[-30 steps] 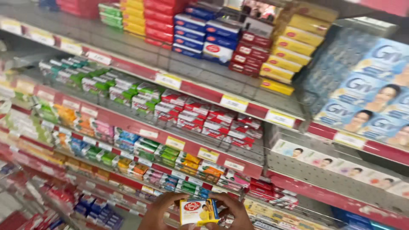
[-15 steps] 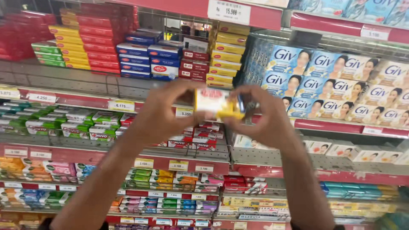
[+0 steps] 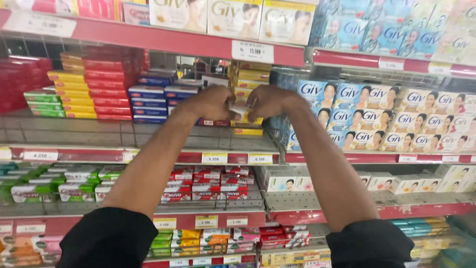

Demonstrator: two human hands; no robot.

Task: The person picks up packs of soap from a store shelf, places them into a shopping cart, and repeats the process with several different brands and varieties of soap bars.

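A small soap box is held between the left hand and right hand, both raised to the upper shelf. Fingers of both hands are seen curled shut around the box, which is mostly hidden. The box is positioned directly in front of a stack of yellow soap boxes, just beside blue soap boxes.

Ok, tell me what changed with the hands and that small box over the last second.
Both hands rose from low in the picture up to the upper shelf, carrying the small yellow-and-white box with them. Now the left hand and right hand press it in by the yellow stack, mostly hidden between the fingers. Both hands kept their hold throughout; the stacked soap boxes look unchanged.
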